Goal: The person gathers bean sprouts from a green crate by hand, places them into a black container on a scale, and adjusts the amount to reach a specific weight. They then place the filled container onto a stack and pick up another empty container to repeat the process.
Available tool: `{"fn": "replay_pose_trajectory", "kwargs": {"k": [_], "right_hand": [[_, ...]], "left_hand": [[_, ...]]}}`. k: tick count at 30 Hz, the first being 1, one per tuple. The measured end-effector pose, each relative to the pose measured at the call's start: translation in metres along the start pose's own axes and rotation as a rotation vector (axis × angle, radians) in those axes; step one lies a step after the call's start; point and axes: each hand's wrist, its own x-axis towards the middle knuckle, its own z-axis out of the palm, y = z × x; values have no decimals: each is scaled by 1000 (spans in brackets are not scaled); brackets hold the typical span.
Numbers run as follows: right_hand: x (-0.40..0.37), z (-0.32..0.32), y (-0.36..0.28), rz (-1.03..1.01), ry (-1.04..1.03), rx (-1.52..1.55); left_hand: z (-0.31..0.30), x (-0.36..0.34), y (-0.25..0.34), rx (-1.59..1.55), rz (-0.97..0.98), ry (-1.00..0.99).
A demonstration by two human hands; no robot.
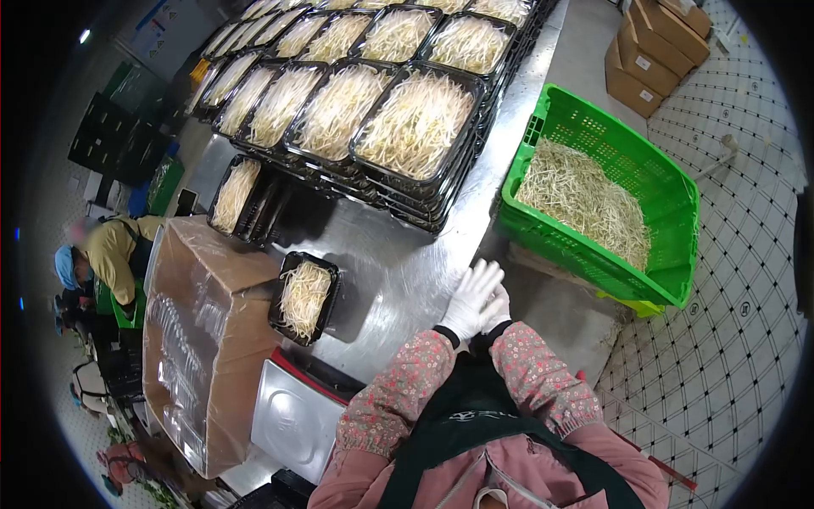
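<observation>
My left hand (468,302), in a white glove, lies over my right hand (498,309) at the edge of the steel table (381,246). The two hands touch, and the left one covers much of the right. Left of them a black tray of bean sprouts (305,299) stands on the table. A green perforated crate (593,127) with a heap of loose bean sprouts (581,199) is to the right of my hands. Beyond, black trays full of sprouts (415,123) are stacked in rows.
A cardboard box (242,365) holding clear plastic lids (182,365) and a scale with a metal plate (295,420) stand at the left. Brown cartons (649,59) are at the back right. A person in a blue cap (114,254) works at far left.
</observation>
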Motion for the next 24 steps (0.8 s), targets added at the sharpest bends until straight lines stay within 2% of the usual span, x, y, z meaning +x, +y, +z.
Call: {"fn": "replay_pose_trajectory", "kwargs": {"k": [2,3,4,6,7,10,12,13,14,16,17,18,20,24], "right_hand": [[-19,3,-15,-89,67,-152],[-36,31,-17,-87,174,-109],[-36,29,-22,-86,152,-104],[-42,22,-31,-85,114,-92],[-44,19,-33,-100,85,-90],[-38,12,-45,-177,250,-38],[-44,17,-58,-140,190,-73],[-48,19,-62,-140,194,-93],[-52,22,-66,-144,200,-113],[-59,19,-71,-61,137,-105],[-65,20,-71,-34,151,-148],[-73,24,-73,-3,163,-190],[-98,33,-89,156,21,-214],[-164,113,-155,97,-180,-146]], "left_hand": [[-9,21,-19,242,-240,169],[-13,36,-28,383,-311,271],[-17,48,-36,258,-396,182],[-2,61,-43,410,-303,178],[8,61,-40,295,-240,134],[19,60,-8,-167,-102,21],[14,77,-13,-106,-69,125],[9,92,-22,-183,-186,177],[13,111,-39,-33,-186,298],[17,142,-65,327,-210,302],[13,154,-66,351,-249,206],[7,159,-63,241,-282,77],[17,151,-68,425,-214,-59],[9,100,-44,257,-33,-56]]}}
